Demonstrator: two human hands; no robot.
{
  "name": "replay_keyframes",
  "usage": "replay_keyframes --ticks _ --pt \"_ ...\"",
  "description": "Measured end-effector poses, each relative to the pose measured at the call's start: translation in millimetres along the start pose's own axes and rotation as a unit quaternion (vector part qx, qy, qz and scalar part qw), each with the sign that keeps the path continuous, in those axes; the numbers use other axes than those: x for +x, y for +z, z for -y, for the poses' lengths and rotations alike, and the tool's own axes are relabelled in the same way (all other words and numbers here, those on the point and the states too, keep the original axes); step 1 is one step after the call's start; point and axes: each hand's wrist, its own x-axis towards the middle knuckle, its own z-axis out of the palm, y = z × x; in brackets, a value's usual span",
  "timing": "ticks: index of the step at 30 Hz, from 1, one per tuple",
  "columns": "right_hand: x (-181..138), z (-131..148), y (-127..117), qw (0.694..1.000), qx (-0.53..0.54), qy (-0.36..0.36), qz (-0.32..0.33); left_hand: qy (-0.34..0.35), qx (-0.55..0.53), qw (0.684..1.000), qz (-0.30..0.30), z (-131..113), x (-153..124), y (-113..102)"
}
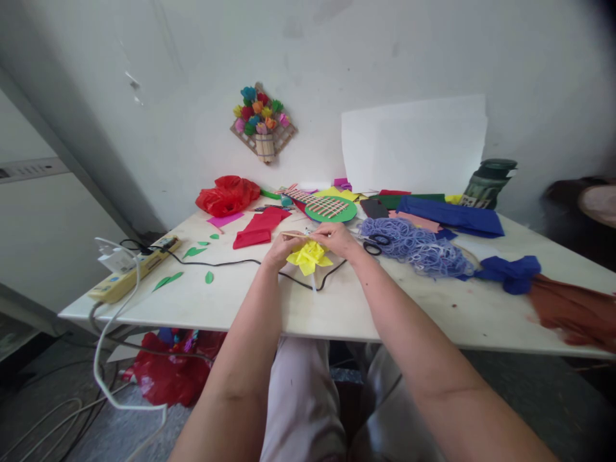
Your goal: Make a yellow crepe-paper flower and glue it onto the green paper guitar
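Observation:
My left hand is closed on one end of a thin wooden stick, held level just above the table. My right hand has its fingers pinched at the other end of the stick; whatever else they may hold is too small to make out. Right below the stick is a yellow paper flower with pointed petals, between both hands. Whether it touches the stick cannot be told. A pale translucent rod pokes out from under the flower, beside a black cord. Scissors with black handles lie right of my right hand.
Green paper leaves and red paper lie left. Behind stands a green lute-shaped craft. Tangled blue-purple yarn, blue paper and a dark bottle are right. A power strip edges the table.

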Motion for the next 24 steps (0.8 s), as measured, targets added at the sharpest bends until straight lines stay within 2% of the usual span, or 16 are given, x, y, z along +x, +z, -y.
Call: replay_keyframes --ticks 9,20,24 --pt "1.4 -3.5 1.1 1.000 0.005 -0.006 0.007 -0.005 -0.018 1.000 0.014 -0.2 -0.5 0.2" --pt "0.0 2.7 1.2 0.995 -0.088 -0.052 -0.010 0.015 -0.031 0.999 0.032 4.7 3.0 -3.8" --pt "-0.7 1.6 3.8 0.993 -0.107 -0.053 -0.021 0.021 -0.057 0.998 0.015 6.6 4.8 -2.0"
